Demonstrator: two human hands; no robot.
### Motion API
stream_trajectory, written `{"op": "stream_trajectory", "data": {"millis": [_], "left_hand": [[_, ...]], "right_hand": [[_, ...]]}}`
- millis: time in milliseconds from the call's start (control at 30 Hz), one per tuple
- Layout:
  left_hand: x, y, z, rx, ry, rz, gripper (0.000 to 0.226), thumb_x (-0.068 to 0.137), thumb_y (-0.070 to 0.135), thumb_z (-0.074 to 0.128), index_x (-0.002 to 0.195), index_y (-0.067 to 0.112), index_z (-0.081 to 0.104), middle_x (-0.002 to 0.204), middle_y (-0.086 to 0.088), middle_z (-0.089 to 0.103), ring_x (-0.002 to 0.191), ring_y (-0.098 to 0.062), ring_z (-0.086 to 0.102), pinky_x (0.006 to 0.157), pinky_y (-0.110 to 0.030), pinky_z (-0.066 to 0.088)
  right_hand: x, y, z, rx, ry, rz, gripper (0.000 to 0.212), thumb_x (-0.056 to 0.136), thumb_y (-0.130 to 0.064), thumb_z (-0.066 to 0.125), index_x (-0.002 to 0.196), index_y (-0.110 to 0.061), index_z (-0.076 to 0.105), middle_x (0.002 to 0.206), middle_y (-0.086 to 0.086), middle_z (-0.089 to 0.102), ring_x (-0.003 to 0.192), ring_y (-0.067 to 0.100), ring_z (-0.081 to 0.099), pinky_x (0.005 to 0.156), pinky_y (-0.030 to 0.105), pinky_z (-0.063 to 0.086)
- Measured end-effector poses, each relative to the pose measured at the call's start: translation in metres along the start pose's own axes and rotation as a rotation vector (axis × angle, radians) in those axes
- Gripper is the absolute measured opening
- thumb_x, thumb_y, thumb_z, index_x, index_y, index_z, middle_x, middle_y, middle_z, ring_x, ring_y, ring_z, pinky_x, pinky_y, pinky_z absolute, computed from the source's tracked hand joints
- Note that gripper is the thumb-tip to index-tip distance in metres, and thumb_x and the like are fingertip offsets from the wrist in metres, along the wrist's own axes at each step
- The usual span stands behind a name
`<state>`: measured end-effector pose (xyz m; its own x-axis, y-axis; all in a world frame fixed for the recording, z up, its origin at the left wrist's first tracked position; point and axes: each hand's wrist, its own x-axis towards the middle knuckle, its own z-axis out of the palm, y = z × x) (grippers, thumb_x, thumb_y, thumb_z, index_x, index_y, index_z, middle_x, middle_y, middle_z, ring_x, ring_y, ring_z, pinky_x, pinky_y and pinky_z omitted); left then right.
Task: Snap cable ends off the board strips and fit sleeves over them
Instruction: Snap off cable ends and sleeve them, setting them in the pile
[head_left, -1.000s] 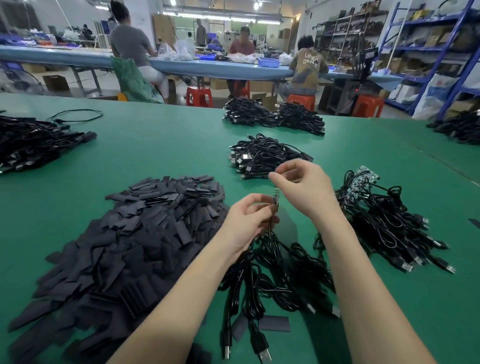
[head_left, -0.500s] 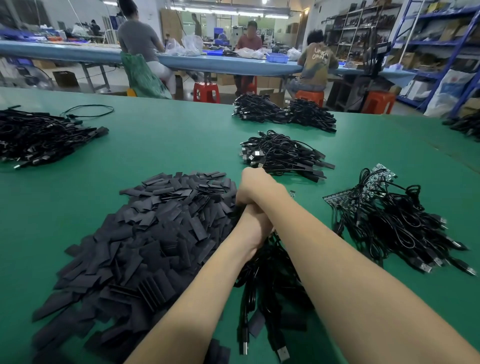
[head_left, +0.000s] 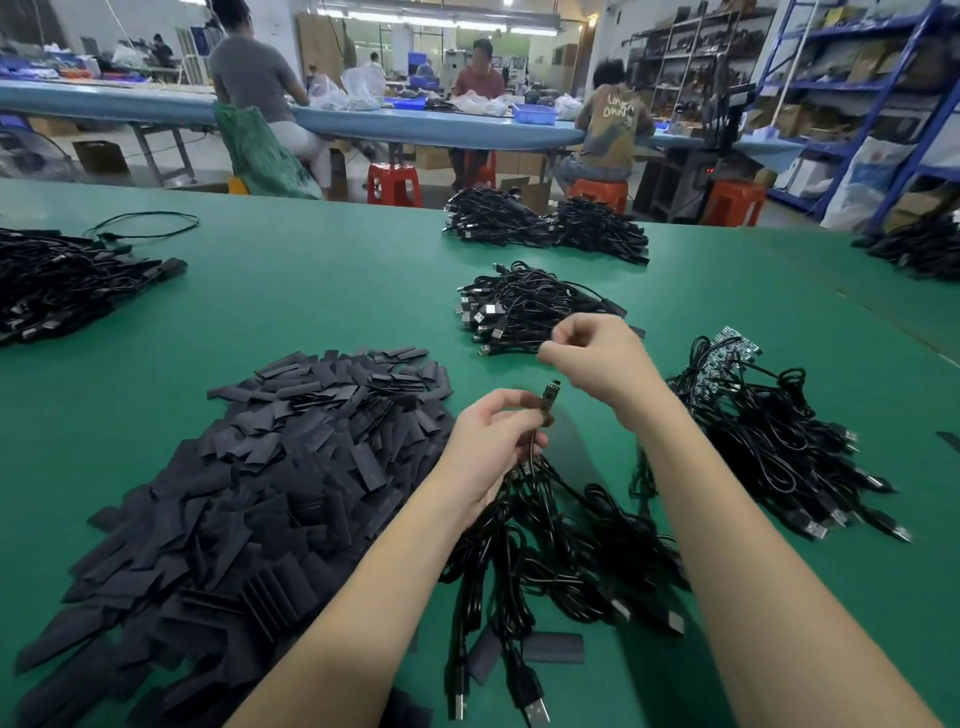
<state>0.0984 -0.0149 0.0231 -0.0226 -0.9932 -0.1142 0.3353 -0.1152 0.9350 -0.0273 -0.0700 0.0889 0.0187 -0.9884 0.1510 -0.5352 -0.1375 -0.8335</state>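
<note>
Left hand (head_left: 491, 447) pinches a thin black cable's small circuit-board end (head_left: 548, 396) upright — right hand (head_left: 597, 358) above it, fingers curled, contents unclear.

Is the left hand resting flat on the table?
No, the left hand is raised, pinching a cable end above the green table.

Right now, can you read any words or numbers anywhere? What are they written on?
"UNKN OWN", roughly; the letters are small: on the back of the shirt of a person seated at the far blue table.
Boxes on the shelves: print too small and blurred to read.
Cable end in the left hand: no readable marking.
</note>
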Motion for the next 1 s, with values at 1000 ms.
{"op": "stream_trajectory", "data": {"millis": [1000], "left_hand": [[-0.001, 0.004, -0.001, -0.069, -0.016, -0.052, 0.013, 0.094, -0.004, 0.061, 0.098, 0.003, 0.072, 0.076, -0.005, 0.071, 0.058, -0.008, 0.058, 0.058, -0.016, 0.049]], "right_hand": [[-0.035, 0.054, -0.002, 0.932, -0.178, 0.176, 0.009, 0.088, -0.012, 0.073, 0.090, -0.018, 0.080, 0.073, -0.003, 0.061, 0.063, 0.009, 0.058, 0.058, 0.017, 0.051]]}}
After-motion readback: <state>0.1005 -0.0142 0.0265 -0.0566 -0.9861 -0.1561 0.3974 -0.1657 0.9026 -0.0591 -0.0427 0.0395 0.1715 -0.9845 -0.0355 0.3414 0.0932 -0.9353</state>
